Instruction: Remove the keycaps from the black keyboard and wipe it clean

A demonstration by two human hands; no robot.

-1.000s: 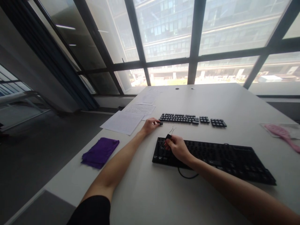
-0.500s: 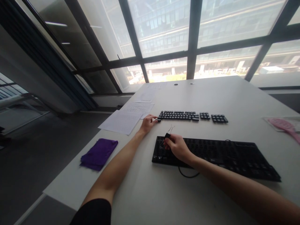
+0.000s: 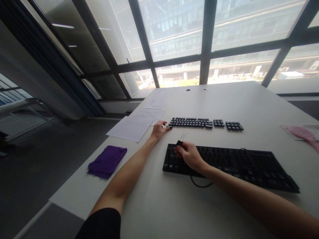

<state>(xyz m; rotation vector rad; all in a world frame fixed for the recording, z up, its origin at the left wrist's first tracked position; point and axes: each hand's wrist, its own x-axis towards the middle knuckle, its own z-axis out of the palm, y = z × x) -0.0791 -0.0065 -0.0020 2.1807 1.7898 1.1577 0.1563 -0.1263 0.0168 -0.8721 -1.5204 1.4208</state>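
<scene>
Loose black keycaps (image 3: pixel 191 122) stand in rows on the white table, grouped like a keyboard layout. My left hand (image 3: pixel 159 130) is at the left end of these rows. Its thumb tip reaches the lower left corner keycap (image 3: pixel 169 126), while the index finger is raised apart from the thumb. My right hand (image 3: pixel 190 154) grips a wire keycap puller (image 3: pixel 179 143) by its black handle, with thin wire prongs sticking out above. It is over the left part of a black keyboard (image 3: pixel 239 166), most of whose keys are off; a few remain along the bottom row.
To the left lie a folded purple cloth (image 3: pixel 107 161) and several printed paper sheets (image 3: pixel 129 127). The keyboard's cable (image 3: pixel 201 186) loops at its front edge. At the far right, a pink handled object (image 3: pixel 300 131) rests on a clear bag. Large windows stand behind the table.
My left index finger has lifted away from the thumb at the corner keycap. My right hand stays almost still with the puller. The whole view has shifted slightly.
</scene>
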